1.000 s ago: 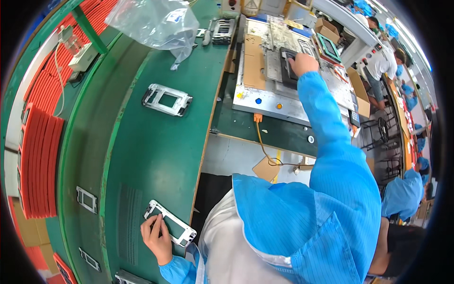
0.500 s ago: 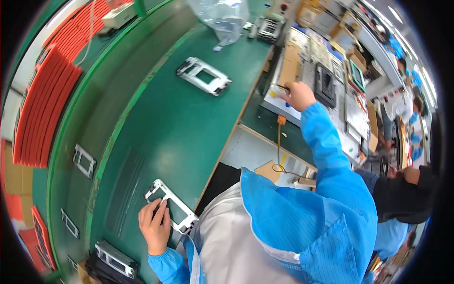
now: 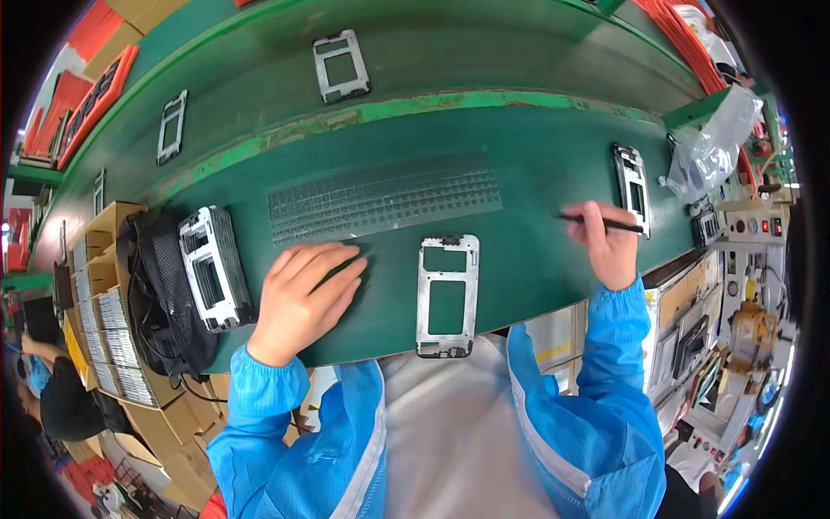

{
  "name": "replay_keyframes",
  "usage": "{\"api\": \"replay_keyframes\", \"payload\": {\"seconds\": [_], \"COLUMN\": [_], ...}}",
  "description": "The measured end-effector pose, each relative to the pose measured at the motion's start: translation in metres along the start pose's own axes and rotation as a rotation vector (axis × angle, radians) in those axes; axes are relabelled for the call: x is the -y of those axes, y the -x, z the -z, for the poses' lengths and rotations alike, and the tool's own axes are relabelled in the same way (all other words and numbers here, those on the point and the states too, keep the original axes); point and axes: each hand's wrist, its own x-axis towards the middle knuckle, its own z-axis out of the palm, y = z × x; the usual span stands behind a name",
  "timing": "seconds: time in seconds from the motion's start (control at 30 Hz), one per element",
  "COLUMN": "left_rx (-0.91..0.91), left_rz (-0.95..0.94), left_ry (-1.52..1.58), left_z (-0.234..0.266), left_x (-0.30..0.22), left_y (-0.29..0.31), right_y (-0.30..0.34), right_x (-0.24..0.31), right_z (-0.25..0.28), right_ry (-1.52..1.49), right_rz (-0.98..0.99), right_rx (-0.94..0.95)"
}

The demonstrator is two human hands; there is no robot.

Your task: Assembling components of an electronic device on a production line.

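A white-and-black phone frame with rectangular openings lies upright near the table's front edge, between my hands. My left hand is open to its left, palm down, fingers stretched over the green tabletop, fingertips near the lower edge of a clear sheet with rows of small squares. My right hand pinches a slim black pen-shaped tool above the table, to the right of the frame; its exact kind is unclear. A second phone frame lies just beyond that hand.
Stacked phone frames stand at the left beside a black mesh bag. Behind a green rail, more frames lie on the belt-like strip. A clear plastic bag hangs at the right. Cardboard boxes sit beyond the left end.
My view has swung left to face the table. My right hand has come from the right-hand bench to above the table with the black tool. My left hand has let go of the phone frame.
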Motion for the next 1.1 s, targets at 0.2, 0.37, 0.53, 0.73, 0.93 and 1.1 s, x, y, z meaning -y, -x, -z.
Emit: {"api": "replay_keyframes", "payload": {"seconds": [0.2,0.37,0.53,0.73,0.93,1.1], "left_rx": [0.024,0.014,0.175,0.302,0.376,0.396], "left_rz": [0.046,-0.001,0.010,0.045,0.053,0.055], "left_ry": [0.032,0.105,0.172,0.103,0.063,0.041], "left_z": [-0.059,-0.084,-0.095,-0.094,-0.095,-0.095], "left_x": [0.017,0.012,0.012,0.009,0.008,0.008], "left_y": [-0.040,-0.078,-0.088,-0.098,-0.101,-0.101], "right_y": [-0.071,-0.082,-0.073,-0.072,-0.073,-0.074], "right_x": [0.018,-0.013,-0.013,-0.012,-0.012,-0.012], "right_z": [-0.091,-0.097,-0.096,-0.094,-0.093,-0.094], "right_ry": [-0.373,-0.506,-0.427,-0.365,-0.301,-0.264], "right_rz": [0.230,0.120,0.019,0.023,0.063,0.073], "right_rx": [0.262,0.144,0.134,0.147,0.154,0.147]}}
